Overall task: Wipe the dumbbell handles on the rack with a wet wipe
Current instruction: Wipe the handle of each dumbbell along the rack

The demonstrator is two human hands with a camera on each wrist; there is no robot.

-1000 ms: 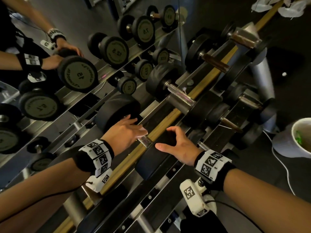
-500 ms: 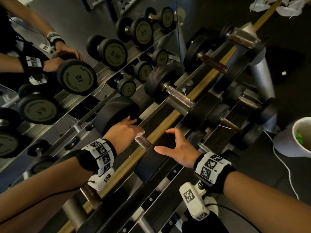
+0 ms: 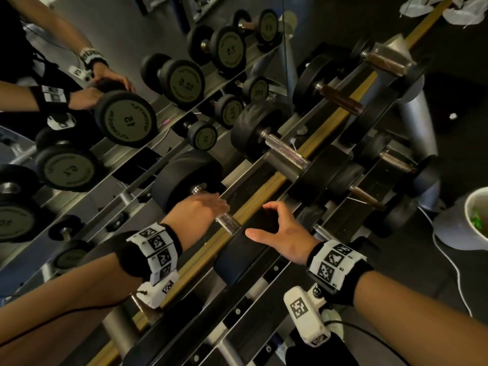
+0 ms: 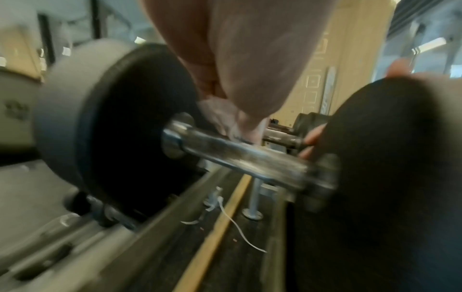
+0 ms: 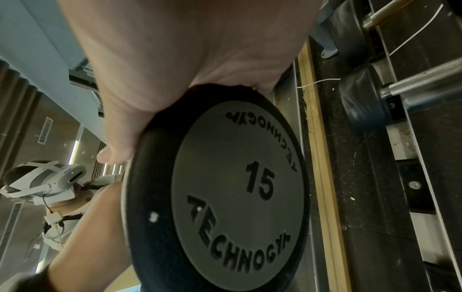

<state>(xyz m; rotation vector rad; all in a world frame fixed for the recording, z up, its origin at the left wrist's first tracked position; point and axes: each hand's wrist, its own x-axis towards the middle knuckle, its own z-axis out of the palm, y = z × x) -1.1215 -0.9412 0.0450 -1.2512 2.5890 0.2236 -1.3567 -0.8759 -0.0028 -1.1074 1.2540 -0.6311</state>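
A 15 kg dumbbell lies across the rack rails, with a chrome handle (image 3: 228, 224) between its black far head (image 3: 182, 178) and near head (image 3: 237, 260). My left hand (image 3: 211, 204) lies over the handle beside the far head. In the left wrist view its fingers pinch a white wet wipe (image 4: 220, 116) against the handle (image 4: 237, 156). My right hand (image 3: 260, 220) grips the rim of the near head, thumb spread toward me. The right wrist view shows that head's grey "15" face (image 5: 232, 187) under my palm.
More dumbbells (image 3: 285, 154) fill the rack to the right and on the lower rail. A mirror (image 3: 105, 75) at left repeats the rack and my arms. On the floor at right are a white bin (image 3: 475, 215) and a white cable (image 3: 454, 268).
My left hand has shifted slightly on the handle, baring the chrome collar by the far head. My right hand keeps its hold on the near head.
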